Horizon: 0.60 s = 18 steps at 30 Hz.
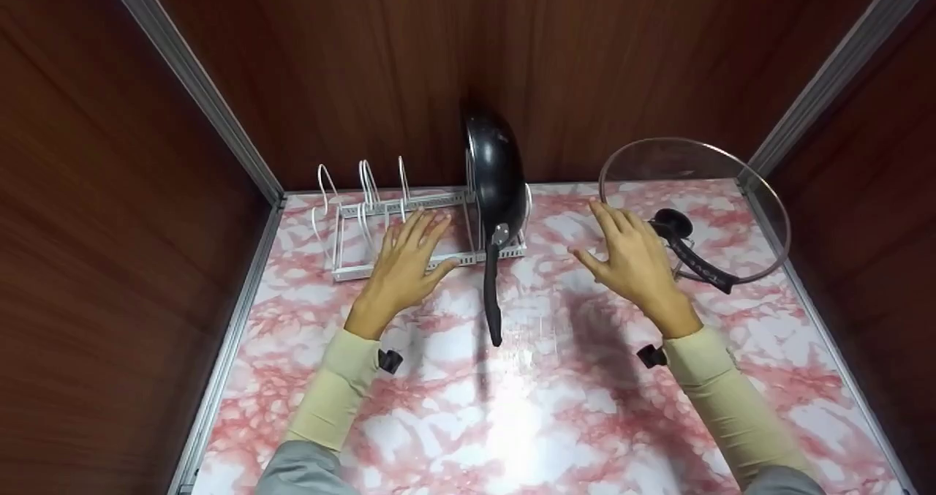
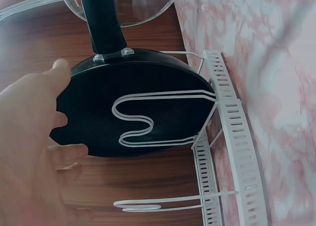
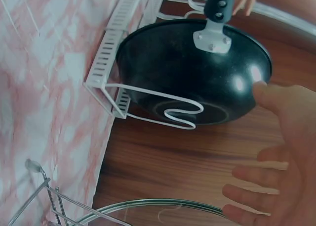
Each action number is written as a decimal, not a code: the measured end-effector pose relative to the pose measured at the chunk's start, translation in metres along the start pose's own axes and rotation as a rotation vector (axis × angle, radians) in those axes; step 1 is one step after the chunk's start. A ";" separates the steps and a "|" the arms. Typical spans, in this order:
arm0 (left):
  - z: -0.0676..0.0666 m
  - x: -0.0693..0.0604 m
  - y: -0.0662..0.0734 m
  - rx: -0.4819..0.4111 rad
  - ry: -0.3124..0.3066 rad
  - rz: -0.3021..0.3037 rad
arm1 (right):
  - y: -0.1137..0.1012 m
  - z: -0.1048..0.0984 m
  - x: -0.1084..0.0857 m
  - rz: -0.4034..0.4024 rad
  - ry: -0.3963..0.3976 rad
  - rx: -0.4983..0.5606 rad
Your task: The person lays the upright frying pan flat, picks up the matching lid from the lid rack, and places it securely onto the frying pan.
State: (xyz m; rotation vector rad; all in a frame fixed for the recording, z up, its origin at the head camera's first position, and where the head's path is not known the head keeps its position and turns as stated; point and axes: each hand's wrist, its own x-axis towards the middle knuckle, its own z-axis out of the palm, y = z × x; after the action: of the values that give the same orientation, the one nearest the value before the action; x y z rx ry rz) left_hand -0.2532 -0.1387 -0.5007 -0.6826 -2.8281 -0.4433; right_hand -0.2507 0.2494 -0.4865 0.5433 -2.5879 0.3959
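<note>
Dark wooden panels [image 1: 351, 71] enclosed the marbled table [image 1: 439, 422]. From my head, the pan [image 1: 502, 173] stood at the right end of the far rack [image 1: 439, 200], presumably kept upright by its wires; a lid [image 1: 731, 210] tilted farther right. At my left wrist, my left hand [image 2: 29, 142] spread wide, empty; at my right wrist, my right hand [image 3: 296, 152] likewise

In front of me is a tabletop [image 1: 439, 422] marbled in pinkish red and white, its glossy surface catching a bright glare toward my side. Directly on it, at the back left of centre, I see a white rack [image 1: 469, 259] with slotted rails; farther right stands a metal wire stand [image 3: 48, 187].
</note>
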 end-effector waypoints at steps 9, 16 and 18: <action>0.002 0.001 0.002 -0.015 0.188 0.088 | -0.006 0.007 0.001 0.002 0.139 0.040; 0.004 0.001 0.005 -0.053 0.212 0.088 | -0.013 0.010 0.001 0.026 0.175 0.060; 0.005 0.001 0.005 -0.069 0.221 0.082 | -0.015 0.011 0.002 0.032 0.181 0.077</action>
State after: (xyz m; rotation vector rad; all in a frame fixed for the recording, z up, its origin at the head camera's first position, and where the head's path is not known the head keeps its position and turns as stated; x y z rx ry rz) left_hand -0.2524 -0.1317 -0.5042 -0.7126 -2.5791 -0.5664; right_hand -0.2495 0.2318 -0.4921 0.4697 -2.4177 0.5325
